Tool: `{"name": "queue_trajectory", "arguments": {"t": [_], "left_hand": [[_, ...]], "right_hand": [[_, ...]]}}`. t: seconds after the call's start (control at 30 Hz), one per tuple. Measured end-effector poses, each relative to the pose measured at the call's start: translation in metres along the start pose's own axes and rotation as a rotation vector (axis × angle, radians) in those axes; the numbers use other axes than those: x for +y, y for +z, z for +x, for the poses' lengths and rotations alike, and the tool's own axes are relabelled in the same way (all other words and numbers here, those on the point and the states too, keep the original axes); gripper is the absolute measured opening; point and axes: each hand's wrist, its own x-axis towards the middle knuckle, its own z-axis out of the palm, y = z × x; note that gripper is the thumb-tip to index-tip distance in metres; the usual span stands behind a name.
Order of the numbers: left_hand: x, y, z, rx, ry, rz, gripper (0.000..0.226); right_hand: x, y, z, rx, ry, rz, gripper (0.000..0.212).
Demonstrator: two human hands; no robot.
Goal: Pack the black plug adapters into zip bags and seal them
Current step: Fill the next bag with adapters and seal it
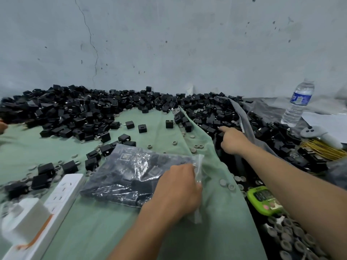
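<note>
the left hand (177, 186) pinches the mouth of a zip bag (135, 175) full of black adapters, lying on green cloth (105, 222). the right hand (231, 140), forefinger out, reaches into the far adapter pile (78, 111). a white power strip (60, 196) lies left, a water bottle (298, 102) far right, a green timer (262, 200) near right.

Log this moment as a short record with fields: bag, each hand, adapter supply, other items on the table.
bag: clear zip bag lying flat on the green cloth, filled with black adapters; whether its mouth is sealed cannot be told
left hand: left hand holds the bag at its open-end edge
right hand: right hand reaches into the adapters on the right, index finger extended; nothing visibly held
supply: adapter pile along the wall
other: white power strip, water bottle, green timer
</note>
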Motion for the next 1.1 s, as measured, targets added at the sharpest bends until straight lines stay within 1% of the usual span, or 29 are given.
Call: {"name": "queue_trajectory", "arguments": {"t": [0.03,0.07,0.1,0.17,0.23,0.3,0.33,0.37,0.43,0.47,0.53,0.57,0.63,0.73,0.8,0.87,0.97,1.03,1.1], "left_hand": [[-0.001,0.0,0.001,0.001,0.004,-0.012,0.023],[-0.002,-0.001,0.001,0.004,0.01,-0.022,0.023],[-0.003,-0.001,0.002,0.005,0.016,-0.032,0.023],[-0.005,-0.001,0.003,0.01,0.02,-0.059,0.021],[-0.007,-0.003,0.003,0.007,0.015,-0.087,0.02],[-0.008,-0.005,0.003,0.0,0.006,-0.119,0.019],[-0.008,-0.006,0.004,0.007,0.002,-0.131,0.018],[-0.007,-0.008,0.003,0.02,-0.003,-0.14,0.018],[-0.005,-0.01,0.002,0.043,-0.006,-0.148,0.018],[-0.003,-0.011,0.001,0.041,-0.004,-0.143,0.018],[-0.002,-0.011,-0.002,0.034,-0.007,-0.132,0.019],[-0.003,-0.012,-0.004,0.032,-0.014,-0.127,0.018],[-0.005,-0.013,-0.007,0.042,-0.035,-0.128,0.015],[-0.008,-0.016,-0.009,0.057,-0.068,-0.152,0.014],[-0.007,-0.017,-0.01,0.065,-0.078,-0.152,0.013],[-0.006,-0.017,-0.01,0.067,-0.085,-0.136,0.011],[-0.002,-0.015,-0.01,0.046,-0.087,-0.127,0.007],[0.0,-0.014,-0.011,0.038,-0.085,-0.115,0.006],[0.001,-0.013,-0.011,0.038,-0.083,-0.112,0.007]], "right_hand": [[-0.001,0.005,0.011,-0.052,-0.022,-0.008,0.068],[-0.003,0.011,0.02,-0.076,-0.048,-0.041,0.07],[-0.004,0.016,0.027,-0.069,-0.058,-0.075,0.069],[-0.008,0.028,0.035,0.01,-0.028,-0.075,0.064],[-0.012,0.035,0.032,0.125,0.004,-0.03,0.051],[-0.014,0.037,0.017,0.255,0.023,0.05,0.028],[-0.014,0.034,0.005,0.308,0.025,0.114,0.021],[-0.016,0.031,-0.01,0.348,0.019,0.192,0.02],[-0.021,0.025,-0.046,0.381,-0.004,0.382,0.025],[-0.023,0.024,-0.067,0.368,-0.007,0.537,0.026],[-0.026,0.027,-0.106,0.265,-0.028,0.856,0.027],[-0.026,0.03,-0.124,0.213,-0.054,0.929,0.03],[-0.025,0.036,-0.148,0.15,-0.102,0.958,0.035],[-0.028,0.048,-0.164,0.107,-0.111,0.978,0.032],[-0.033,0.058,-0.166,0.113,-0.108,0.949,0.03],[-0.041,0.064,-0.166,0.141,-0.131,0.969,0.031],[-0.054,0.073,-0.163,0.202,-0.249,1.011,0.027],[-0.061,0.078,-0.163,0.219,-0.307,0.976,0.031],[-0.06,0.08,-0.162,0.195,-0.345,0.935,0.018]]}}
